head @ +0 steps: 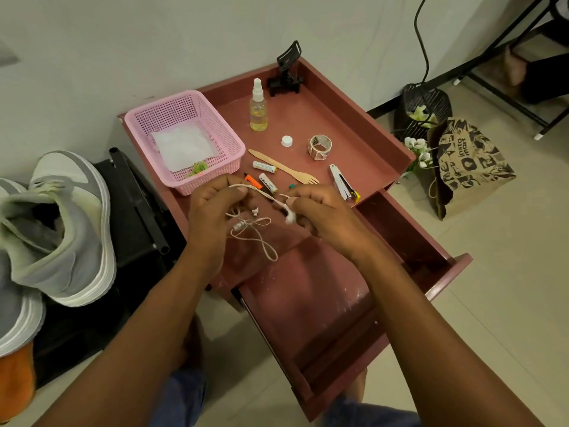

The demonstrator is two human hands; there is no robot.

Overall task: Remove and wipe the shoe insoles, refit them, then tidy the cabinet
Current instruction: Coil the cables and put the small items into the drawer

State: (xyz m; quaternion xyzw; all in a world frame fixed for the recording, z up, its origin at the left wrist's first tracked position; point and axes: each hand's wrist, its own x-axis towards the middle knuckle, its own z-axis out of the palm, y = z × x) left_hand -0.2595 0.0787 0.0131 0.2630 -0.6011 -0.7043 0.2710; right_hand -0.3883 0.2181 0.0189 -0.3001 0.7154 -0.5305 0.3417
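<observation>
tidying the cabinet: cord in hand

two grey shoes (58,229) rest at far left, insoles not visible. on the cabinet (354,124) top sit one pink basket (184,140), one spray bottle (258,106), two batteries (267,182), one wooden fork (283,167). the left hand (212,208) and right hand (320,208) both pinch a tangled white earphone cord (251,224), fingers curled. likely next: coil it, then drop it into the open drawer (308,303).

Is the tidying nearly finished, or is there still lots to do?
Shoes sit aside, so that part looks done. Both hands, left hand and right hand, hold tangled earphones. Batteries, fork and stapler still lie loose; the drawer is open.
</observation>
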